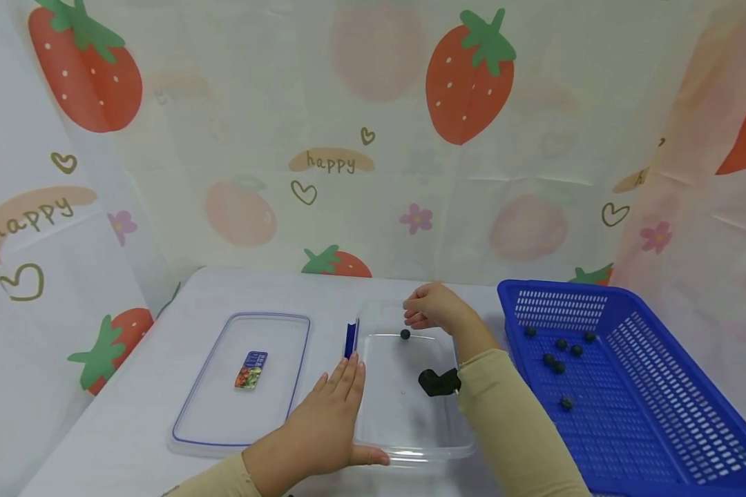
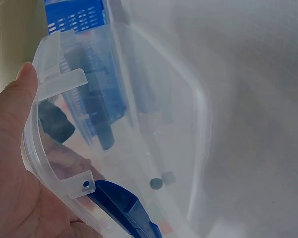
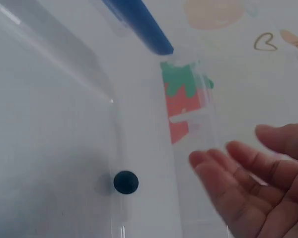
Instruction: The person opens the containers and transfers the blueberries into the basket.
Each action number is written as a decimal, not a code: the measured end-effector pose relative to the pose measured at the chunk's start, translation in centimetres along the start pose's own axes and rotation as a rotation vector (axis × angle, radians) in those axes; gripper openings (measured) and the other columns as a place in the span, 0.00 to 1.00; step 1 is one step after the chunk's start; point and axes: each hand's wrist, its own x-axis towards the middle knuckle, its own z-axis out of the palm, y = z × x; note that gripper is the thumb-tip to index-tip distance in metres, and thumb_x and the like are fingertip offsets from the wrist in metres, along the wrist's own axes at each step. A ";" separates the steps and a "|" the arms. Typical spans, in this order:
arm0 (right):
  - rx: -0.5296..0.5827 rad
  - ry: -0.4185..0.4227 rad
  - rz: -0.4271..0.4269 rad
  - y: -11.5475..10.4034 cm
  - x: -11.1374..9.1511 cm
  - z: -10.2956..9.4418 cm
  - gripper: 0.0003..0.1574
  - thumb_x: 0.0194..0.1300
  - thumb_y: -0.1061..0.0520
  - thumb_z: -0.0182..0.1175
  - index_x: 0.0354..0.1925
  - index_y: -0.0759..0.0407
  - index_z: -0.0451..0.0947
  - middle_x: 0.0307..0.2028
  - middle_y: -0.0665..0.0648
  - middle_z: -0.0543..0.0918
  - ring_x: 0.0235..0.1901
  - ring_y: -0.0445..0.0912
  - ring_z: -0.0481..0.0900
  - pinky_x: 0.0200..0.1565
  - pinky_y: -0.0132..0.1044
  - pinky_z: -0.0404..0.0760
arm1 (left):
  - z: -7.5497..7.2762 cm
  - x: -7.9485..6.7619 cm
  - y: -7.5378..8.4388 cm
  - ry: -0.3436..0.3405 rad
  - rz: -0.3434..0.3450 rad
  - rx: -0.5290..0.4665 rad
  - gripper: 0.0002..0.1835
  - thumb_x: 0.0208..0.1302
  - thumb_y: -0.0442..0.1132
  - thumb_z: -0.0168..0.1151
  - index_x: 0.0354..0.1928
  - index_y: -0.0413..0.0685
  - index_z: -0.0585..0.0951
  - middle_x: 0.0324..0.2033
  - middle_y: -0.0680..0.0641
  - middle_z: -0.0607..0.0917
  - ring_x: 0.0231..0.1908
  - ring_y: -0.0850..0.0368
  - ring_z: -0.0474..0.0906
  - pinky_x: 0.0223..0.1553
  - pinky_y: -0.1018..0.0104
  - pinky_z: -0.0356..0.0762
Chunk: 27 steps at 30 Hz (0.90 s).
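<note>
A clear plastic box (image 1: pixel 410 452) stands mid-table, with a blue latch (image 1: pixel 351 339) on its left side. My left hand (image 1: pixel 326 417) rests along its left rim, fingers straight and thumb spread toward the near corner; the thumb (image 2: pixel 22 91) lies at the rim in the left wrist view. Inside the box, near the far end, sits a small dark round berry (image 1: pixel 405 334), like a blueberry. Just above and beyond it is my right hand (image 1: pixel 438 308). Its loosely bent fingers (image 3: pixel 213 173) hold nothing in the right wrist view, and the berry (image 3: pixel 126 182) lies apart from them.
To the right stands a blue slatted basket (image 1: pixel 603 442) with several dark berries (image 1: pixel 558 367) scattered inside. A clear lid with a blue seal (image 1: pixel 208 414) and a colourful label (image 1: pixel 251 370) lies left of the box. Behind the table hangs a strawberry-print curtain (image 1: pixel 398 228).
</note>
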 end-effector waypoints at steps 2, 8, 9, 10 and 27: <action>-0.007 0.015 0.029 0.0 0.2 0.4 0.14 0.63 0.62 0.55 0.44 0.73 0.73 0.39 0.68 0.79 0.37 0.53 0.82 0.41 0.40 0.80 | 0.0 0.0 0.0 0.001 0.000 0.004 0.65 0.41 0.81 0.44 0.70 0.38 0.46 0.70 0.38 0.45 0.69 0.45 0.39 0.63 0.45 0.50; -0.057 0.082 0.111 0.2 0.5 0.9 0.12 0.63 0.63 0.54 0.42 0.72 0.73 0.38 0.67 0.78 0.33 0.51 0.82 0.39 0.39 0.81 | 0.1 0.0 0.1 0.011 0.016 0.010 0.65 0.41 0.81 0.44 0.70 0.37 0.46 0.70 0.38 0.45 0.69 0.44 0.39 0.63 0.45 0.51; -0.059 0.078 0.106 0.4 0.6 0.8 0.11 0.62 0.64 0.54 0.40 0.72 0.73 0.35 0.67 0.78 0.30 0.50 0.82 0.36 0.38 0.81 | 0.1 0.0 0.1 0.012 0.016 0.011 0.65 0.41 0.81 0.44 0.70 0.37 0.46 0.69 0.38 0.45 0.69 0.44 0.39 0.63 0.45 0.51; -0.058 0.081 0.106 0.4 0.6 0.9 0.11 0.62 0.64 0.54 0.41 0.72 0.73 0.35 0.66 0.77 0.30 0.50 0.82 0.35 0.38 0.81 | 0.1 -0.1 0.1 0.011 0.013 0.012 0.65 0.41 0.82 0.43 0.70 0.37 0.46 0.70 0.38 0.45 0.69 0.45 0.39 0.63 0.45 0.51; -0.206 0.060 0.173 1.9 0.9 1.6 0.17 0.64 0.64 0.51 0.50 0.70 0.73 0.45 0.65 0.76 0.38 0.54 0.81 0.36 0.38 0.81 | 0.0 0.0 0.2 0.005 0.000 0.005 0.65 0.41 0.80 0.46 0.70 0.37 0.47 0.69 0.37 0.44 0.69 0.44 0.40 0.63 0.45 0.50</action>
